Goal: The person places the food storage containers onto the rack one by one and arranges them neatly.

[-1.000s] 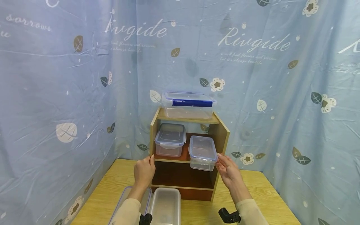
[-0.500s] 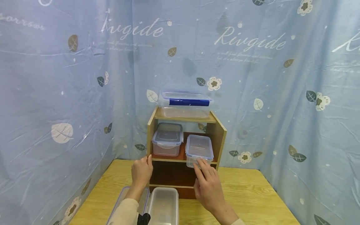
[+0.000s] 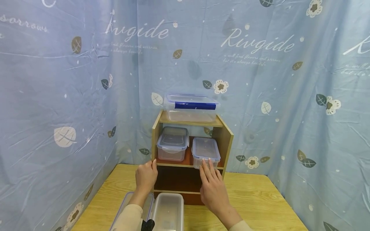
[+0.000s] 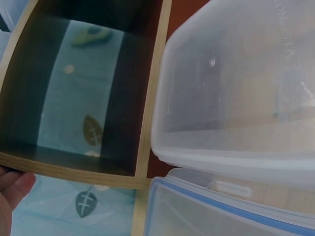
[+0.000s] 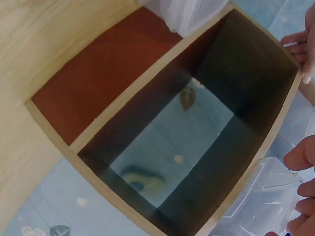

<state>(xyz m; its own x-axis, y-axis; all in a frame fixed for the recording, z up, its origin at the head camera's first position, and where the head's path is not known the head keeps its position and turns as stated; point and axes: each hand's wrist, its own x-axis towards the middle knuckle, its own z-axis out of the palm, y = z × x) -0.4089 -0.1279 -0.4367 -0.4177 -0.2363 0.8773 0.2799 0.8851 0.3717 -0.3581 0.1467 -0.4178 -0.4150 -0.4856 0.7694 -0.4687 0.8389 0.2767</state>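
Note:
A small wooden shelf unit (image 3: pixel 227 141) stands on the table. My left hand (image 3: pixel 146 176) grips the edge of its left side panel, thumb on the front; the left wrist view shows fingertips (image 4: pixel 19 189) at that panel. On the upper shelf, at the right, sits a clear lidded box (image 3: pixel 206 147) with a blue rim, its front end near the shelf edge. My right hand (image 3: pixel 213 192) touches the front of this box with extended fingers. In the right wrist view those fingers (image 5: pixel 301 155) lie beside the clear box (image 5: pixel 268 196).
Left of it on the same shelf is another lidded box (image 3: pixel 172 142). A larger box (image 3: pixel 192 115) with a blue latch rests on top of the unit. Before the unit, on the wooden table (image 3: pixel 248 199), lie a frosted box (image 3: pixel 169 211) and a blue-rimmed box (image 3: pixel 148 205).
My right hand has moved from the right side of the right-hand box to its front. That box has slid back into the upper shelf. The left hand keeps its grip.

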